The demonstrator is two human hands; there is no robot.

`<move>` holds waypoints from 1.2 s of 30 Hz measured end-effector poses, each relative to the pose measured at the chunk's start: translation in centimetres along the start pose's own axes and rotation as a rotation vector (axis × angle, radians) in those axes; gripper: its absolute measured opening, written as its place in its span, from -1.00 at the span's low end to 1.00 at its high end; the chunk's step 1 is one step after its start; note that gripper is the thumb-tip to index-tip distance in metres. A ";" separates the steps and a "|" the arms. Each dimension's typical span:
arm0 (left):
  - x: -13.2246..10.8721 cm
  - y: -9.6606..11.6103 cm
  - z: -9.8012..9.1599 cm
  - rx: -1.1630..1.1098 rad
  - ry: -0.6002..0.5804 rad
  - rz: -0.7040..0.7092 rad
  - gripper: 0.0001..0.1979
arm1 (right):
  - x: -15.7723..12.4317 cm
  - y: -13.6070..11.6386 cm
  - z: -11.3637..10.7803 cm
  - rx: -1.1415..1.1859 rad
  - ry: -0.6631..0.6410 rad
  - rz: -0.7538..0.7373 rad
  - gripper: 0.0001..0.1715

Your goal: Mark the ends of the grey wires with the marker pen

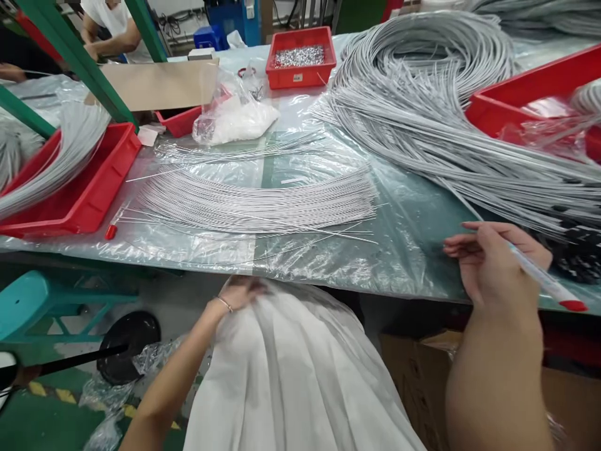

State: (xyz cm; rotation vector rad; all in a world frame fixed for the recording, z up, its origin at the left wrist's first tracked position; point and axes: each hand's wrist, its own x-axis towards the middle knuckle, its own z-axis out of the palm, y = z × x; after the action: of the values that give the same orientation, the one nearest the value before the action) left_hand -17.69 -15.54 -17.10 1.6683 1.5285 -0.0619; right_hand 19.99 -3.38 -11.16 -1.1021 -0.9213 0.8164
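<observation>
My right hand (500,263) is closed around a slim whitish, pen-like tube (547,282) with a red end. The tube slants across the hand, its red end pointing to the lower right. Just beyond my fingers lies a large heap of grey cables (413,131). My left hand (241,293) is low at the table's front edge, against the white cloth (282,363) of my clothing; its fingers are blurred and partly hidden. In front of me a fanned row of thin grey wires (263,203) lies on the plastic-covered table (404,263), with a few strands crossing it.
A red bin of small metal parts (300,57) stands at the back, near a bag of white material (239,119). Red trays (101,181) flank both sides. A small red cap (111,232) lies near the front edge. Green posts rise at left; another person (115,31) sits beyond.
</observation>
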 end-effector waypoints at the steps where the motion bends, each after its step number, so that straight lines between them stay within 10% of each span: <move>1: -0.5 0.5 0.6 -0.019 -0.075 0.078 -0.57 | -0.1 0.0 0.0 0.000 0.005 -0.007 -0.88; 12: -7.2 3.4 1.9 -0.153 -0.329 0.355 -0.46 | -0.7 -0.4 0.4 -0.015 0.012 -0.036 -0.86; 23: -3.9 -5.5 3.5 0.143 0.247 -0.543 -0.45 | -0.7 -0.3 0.6 -0.058 0.059 -0.032 -0.86; 31: -2.2 1.3 4.0 0.019 0.033 0.039 -0.48 | -0.2 -0.4 0.5 -0.031 0.050 0.037 -0.81; 36: -3.4 5.1 -0.3 -0.198 -0.030 0.313 -0.59 | -0.2 -0.6 0.4 -0.049 0.052 0.059 -0.79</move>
State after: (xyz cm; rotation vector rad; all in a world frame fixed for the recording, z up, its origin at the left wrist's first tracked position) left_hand -14.43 -17.55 -12.31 1.7162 1.1936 0.2228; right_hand 19.57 -3.50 -10.58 -1.1928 -0.8723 0.8130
